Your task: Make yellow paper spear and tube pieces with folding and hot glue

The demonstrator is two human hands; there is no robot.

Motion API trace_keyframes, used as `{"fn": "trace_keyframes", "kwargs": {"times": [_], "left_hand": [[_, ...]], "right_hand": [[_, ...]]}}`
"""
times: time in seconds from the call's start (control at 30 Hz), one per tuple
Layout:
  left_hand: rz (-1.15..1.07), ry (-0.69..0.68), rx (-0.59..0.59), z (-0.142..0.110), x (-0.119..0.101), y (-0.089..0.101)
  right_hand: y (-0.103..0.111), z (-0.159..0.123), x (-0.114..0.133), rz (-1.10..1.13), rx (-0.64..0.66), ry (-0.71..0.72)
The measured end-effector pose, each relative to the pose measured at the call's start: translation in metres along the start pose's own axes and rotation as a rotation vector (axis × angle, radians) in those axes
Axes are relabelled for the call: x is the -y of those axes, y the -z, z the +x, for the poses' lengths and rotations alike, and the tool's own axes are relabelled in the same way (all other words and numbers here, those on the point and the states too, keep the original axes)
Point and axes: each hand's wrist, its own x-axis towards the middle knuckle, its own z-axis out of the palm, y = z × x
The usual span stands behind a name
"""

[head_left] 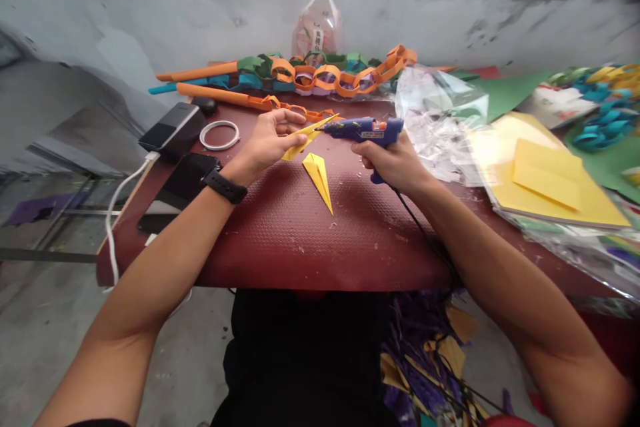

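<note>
My left hand (267, 140) is closed on a folded yellow paper piece (307, 135), holding it just above the dark red table (300, 240). My right hand (395, 163) grips a blue glue gun (365, 130) whose nozzle points left and touches the yellow paper's tip. A second folded yellow paper piece (319, 177) lies flat on the table right below the held one. A black watch (225, 185) is on my left wrist. The gun's black cord (420, 227) runs back along my right forearm.
A paper chain of orange, green and blue loops (325, 77) lies at the back before a plastic bottle (319, 20). A tape ring (219, 135), phones and a white cable sit left. Crumpled clear plastic (435, 117) and yellow sheets (550, 177) lie right. Paper scraps litter the floor.
</note>
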Motion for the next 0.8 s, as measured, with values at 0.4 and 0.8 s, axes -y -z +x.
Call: {"fn": "trace_keyframes", "kwargs": {"times": [0.4,0.8], "left_hand": [[0.004,0.013,-0.004,0.000,0.002,0.001],[0.019,-0.007,-0.013,0.004,0.006,0.002]], "right_hand": [[0.003,0.001,0.001,-0.076,-0.049,0.092],[0.012,0.010,-0.005,-0.093,-0.212,0.119]]}}
